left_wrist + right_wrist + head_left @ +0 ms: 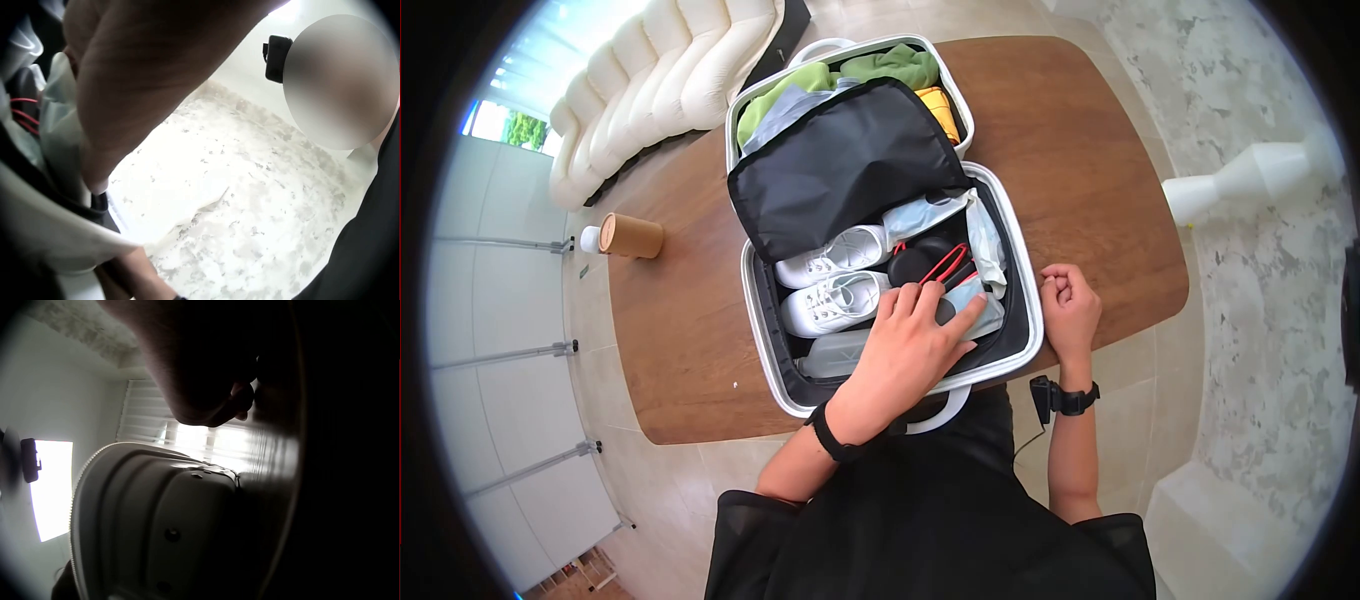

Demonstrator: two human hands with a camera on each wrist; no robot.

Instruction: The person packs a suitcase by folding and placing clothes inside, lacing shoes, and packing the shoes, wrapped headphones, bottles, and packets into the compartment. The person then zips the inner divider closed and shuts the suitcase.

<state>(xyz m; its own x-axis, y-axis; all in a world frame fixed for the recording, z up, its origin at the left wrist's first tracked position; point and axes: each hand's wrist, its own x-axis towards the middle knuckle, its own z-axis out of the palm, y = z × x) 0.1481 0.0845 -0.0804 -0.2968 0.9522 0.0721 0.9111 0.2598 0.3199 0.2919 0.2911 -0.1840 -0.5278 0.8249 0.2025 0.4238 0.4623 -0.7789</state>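
In the head view, the left hand (910,345) lies palm down over an open white suitcase (1031,345), its fingers spread and slightly bent on a pale blue packet (990,313) and dark items. Beside its fingertips is a black round case (912,264) with a red cord (949,264). White shoes (830,303) and a translucent grey bottle (832,354) lie to its left. The right hand (1071,312) rests on the table just right of the suitcase, fingers loosely curled, holding nothing. In the right wrist view, the right hand (194,375) is dark beside the suitcase shell (137,519).
A black divider flap (845,165) covers part of both suitcase halves. Green and grey clothes (800,95) and a yellow item (939,112) fill the far half. A brown cylinder with a white cap (632,236) lies on the wooden table (1080,150) at left.
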